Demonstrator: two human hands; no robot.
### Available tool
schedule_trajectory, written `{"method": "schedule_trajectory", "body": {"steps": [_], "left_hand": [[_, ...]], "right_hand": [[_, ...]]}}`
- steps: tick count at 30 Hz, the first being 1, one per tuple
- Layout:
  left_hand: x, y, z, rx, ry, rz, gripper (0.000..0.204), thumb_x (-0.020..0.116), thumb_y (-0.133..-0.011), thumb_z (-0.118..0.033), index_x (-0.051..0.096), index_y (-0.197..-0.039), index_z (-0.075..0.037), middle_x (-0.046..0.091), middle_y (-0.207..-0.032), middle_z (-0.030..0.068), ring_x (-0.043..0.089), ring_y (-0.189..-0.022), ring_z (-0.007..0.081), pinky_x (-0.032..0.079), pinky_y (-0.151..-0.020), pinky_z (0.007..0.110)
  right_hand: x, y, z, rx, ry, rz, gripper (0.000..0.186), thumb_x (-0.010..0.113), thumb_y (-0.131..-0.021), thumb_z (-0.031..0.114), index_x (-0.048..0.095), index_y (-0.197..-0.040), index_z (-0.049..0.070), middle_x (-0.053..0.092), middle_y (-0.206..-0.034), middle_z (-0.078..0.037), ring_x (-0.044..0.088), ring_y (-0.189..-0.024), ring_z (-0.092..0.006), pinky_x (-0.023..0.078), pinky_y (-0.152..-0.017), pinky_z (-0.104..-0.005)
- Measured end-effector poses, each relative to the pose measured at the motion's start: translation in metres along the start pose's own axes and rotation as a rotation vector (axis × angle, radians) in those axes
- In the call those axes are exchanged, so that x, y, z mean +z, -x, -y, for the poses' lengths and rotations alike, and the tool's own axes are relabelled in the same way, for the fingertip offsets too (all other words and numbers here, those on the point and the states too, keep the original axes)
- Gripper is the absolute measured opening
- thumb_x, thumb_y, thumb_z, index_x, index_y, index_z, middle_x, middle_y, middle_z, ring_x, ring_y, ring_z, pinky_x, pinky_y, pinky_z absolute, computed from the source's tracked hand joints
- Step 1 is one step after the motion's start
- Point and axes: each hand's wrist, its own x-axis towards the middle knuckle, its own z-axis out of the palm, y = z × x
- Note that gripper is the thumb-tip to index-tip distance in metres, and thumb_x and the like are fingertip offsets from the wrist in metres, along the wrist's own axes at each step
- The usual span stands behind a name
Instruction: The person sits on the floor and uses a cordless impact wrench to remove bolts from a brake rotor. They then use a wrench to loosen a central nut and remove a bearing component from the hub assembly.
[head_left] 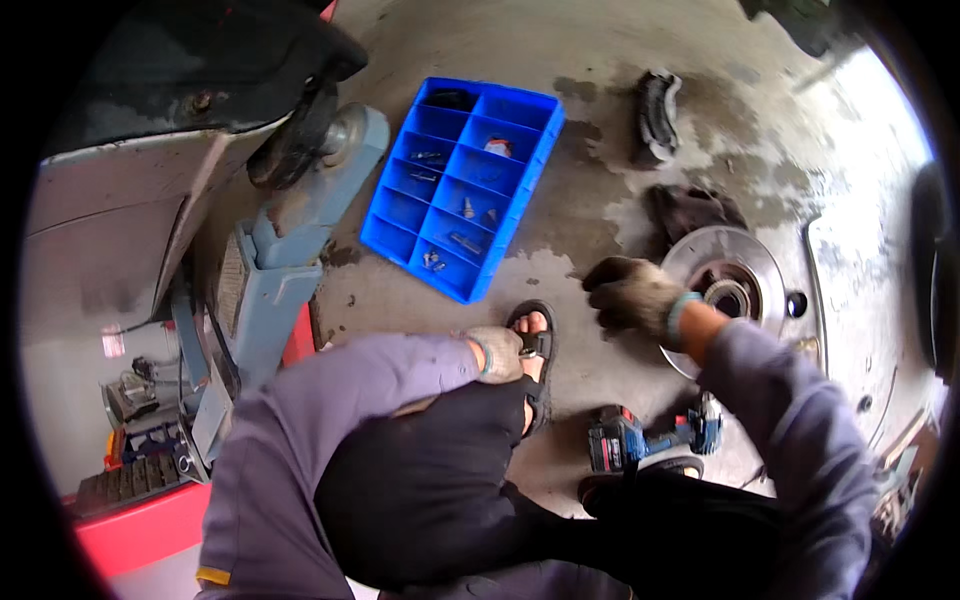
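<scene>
My left hand [497, 353], in a pale work glove, is at my bent knee above the sandalled foot [532, 325]. Its fingers are mostly hidden, so I cannot tell what they hold, if anything. My right hand [635, 296], in a soiled glove with dark fingertips, hovers over the floor with its fingers loosely bent and apart; nothing shows in it. Just beside its wrist lies a round brake disc [757, 262] with a hub in its middle. Beyond my foot stands a blue divided tray [478, 293] holding several bolts and small parts.
A cordless impact wrench [650, 438] lies by my right foot. Farther off are a dark brake caliper-like part [697, 210] and a curved dark metal piece [657, 115]. On the left stand a grey-blue lift arm [310, 215] and a vehicle's underside [110, 220]. Wet stains mark the concrete.
</scene>
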Motion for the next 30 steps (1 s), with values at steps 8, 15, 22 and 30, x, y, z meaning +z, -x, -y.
{"method": "schedule_trajectory", "body": {"steps": [8,15,22,30], "left_hand": [[0.055,-0.001,0.079,-0.24,0.607,-0.554,0.042,0.059,-0.095,-0.039,0.068,-0.113,-0.002,0.07,-0.117,0.0265,0.065,-0.113,0.043,0.051,-0.1,0.05],[0.052,0.012,0.088,-0.211,0.732,-0.53,0.049,0.061,-0.098,-0.042,0.067,-0.122,0.0,0.07,-0.119,0.0271,0.067,-0.117,0.0403,0.051,-0.1,0.044],[0.049,-0.003,0.086,-0.209,0.779,-0.487,0.043,0.06,-0.098,-0.039,0.07,-0.114,0.0,0.072,-0.111,0.0275,0.068,-0.107,0.0423,0.051,-0.094,0.047],[0.044,-0.045,0.107,-0.162,0.502,-0.601,0.043,0.059,-0.098,-0.041,0.071,-0.108,-0.001,0.072,-0.098,0.0267,0.07,-0.096,0.0418,0.053,-0.084,0.049]], "right_hand": [[0.136,-0.146,0.035,-0.522,0.451,-0.365,0.035,0.063,-0.088,0.012,0.071,-0.122,0.007,0.07,-0.124,-0.021,0.068,-0.115,-0.0361,0.055,-0.101,-0.0426],[0.164,-0.175,0.059,-0.548,1.295,-0.314,0.03,0.063,-0.093,0.013,0.071,-0.122,0.009,0.061,-0.138,-0.02,0.065,-0.122,-0.0351,0.056,-0.1,-0.0459],[0.141,-0.175,-0.012,-1.012,1.283,-0.536,0.056,0.053,-0.096,0.008,0.049,-0.151,0.009,0.057,-0.145,-0.02,0.056,-0.135,-0.0375,0.048,-0.113,-0.0428],[0.025,-0.172,-0.039,-0.734,-0.046,-0.612,0.043,0.048,-0.093,-0.01,0.066,-0.13,0.0,0.073,-0.126,-0.017,0.074,-0.107,-0.025,0.06,-0.093,-0.0362]]}}
